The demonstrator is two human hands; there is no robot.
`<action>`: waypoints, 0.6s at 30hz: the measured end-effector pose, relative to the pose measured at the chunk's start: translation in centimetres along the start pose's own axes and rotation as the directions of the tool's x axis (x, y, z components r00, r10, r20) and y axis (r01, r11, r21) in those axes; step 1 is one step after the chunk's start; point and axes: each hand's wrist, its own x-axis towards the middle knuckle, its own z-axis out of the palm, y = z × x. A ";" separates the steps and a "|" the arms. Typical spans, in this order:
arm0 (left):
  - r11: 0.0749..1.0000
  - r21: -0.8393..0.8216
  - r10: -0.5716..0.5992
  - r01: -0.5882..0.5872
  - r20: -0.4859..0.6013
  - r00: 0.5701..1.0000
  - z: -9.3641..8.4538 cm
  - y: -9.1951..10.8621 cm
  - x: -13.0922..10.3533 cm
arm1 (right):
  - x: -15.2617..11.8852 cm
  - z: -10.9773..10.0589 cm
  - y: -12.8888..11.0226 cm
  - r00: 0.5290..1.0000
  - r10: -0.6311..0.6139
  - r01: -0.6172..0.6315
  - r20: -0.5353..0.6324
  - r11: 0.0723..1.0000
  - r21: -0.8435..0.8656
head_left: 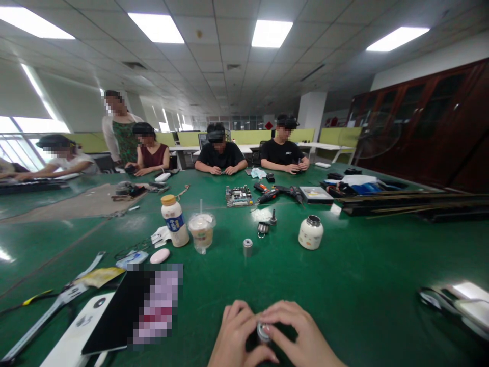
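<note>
Near the front edge of the green table, a small silvery cylinder (263, 332) stands between my two hands. My left hand (239, 334) is curled around its left side, thumb in front and fingers behind. My right hand (292, 329) closes on it from the right, with fingertips at its top. The cylinder's lower part is partly hidden by my fingers. A similar metal cylinder (248, 247) stands upright farther forward. Beyond that lie a small metal part with a ring (263, 229) and a dark upright piece (273, 218).
A bottle (176, 224), a lidded cup (202, 232) and a pink oval case (159, 256) are at left, behind a tablet (118, 311). A white jar (310, 233) stands right. Farther back are a circuit board (239, 196), power drills (280, 192) and several people.
</note>
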 end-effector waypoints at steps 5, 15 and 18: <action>0.992 -0.061 -0.116 0.112 -0.067 0.991 0.3 -0.2 -0.6 | -0.3 0.5 0.6 0.994 0.043 -0.036 -0.103 0.997 0.071; 0.972 -0.233 -0.026 -0.017 -0.179 0.984 -0.2 -0.4 -0.5 | -1.1 0.7 2.7 0.999 -0.014 0.008 0.040 0.991 0.136; 0.975 -0.224 -0.033 -0.003 -0.159 0.987 -0.2 -0.6 -0.6 | -1.0 0.9 2.6 0.998 0.029 -0.033 0.054 0.997 0.077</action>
